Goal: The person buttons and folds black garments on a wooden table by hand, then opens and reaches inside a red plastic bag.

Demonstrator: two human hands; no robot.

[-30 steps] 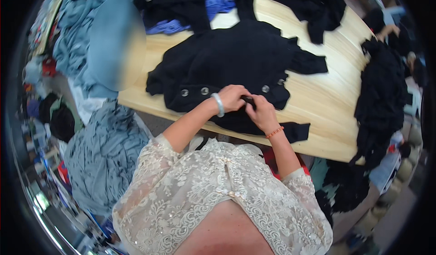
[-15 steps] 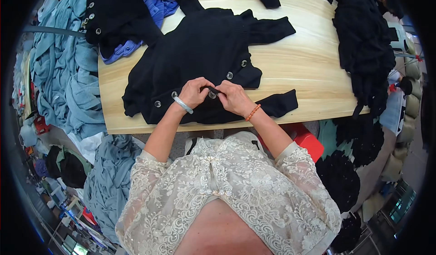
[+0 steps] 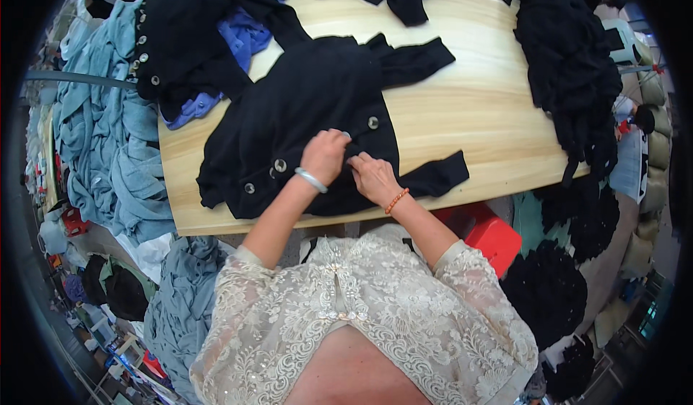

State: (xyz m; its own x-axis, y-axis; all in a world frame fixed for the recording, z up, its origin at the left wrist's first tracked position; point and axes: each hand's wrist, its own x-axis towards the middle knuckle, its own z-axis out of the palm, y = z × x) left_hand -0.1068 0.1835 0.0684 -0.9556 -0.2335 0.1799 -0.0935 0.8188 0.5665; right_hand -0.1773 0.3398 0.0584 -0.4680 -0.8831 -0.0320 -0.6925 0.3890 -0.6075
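Left hand [image 3: 325,157] curls over black cardigan [image 3: 303,105], hold unclear; right hand [image 3: 375,178] pinches it alongside! Looks soft, light: best pinched near buttons [image 3: 373,123] flanking grip.

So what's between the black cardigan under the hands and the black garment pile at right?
The head view shows bare wooden tabletop between the cardigan and garment pile.
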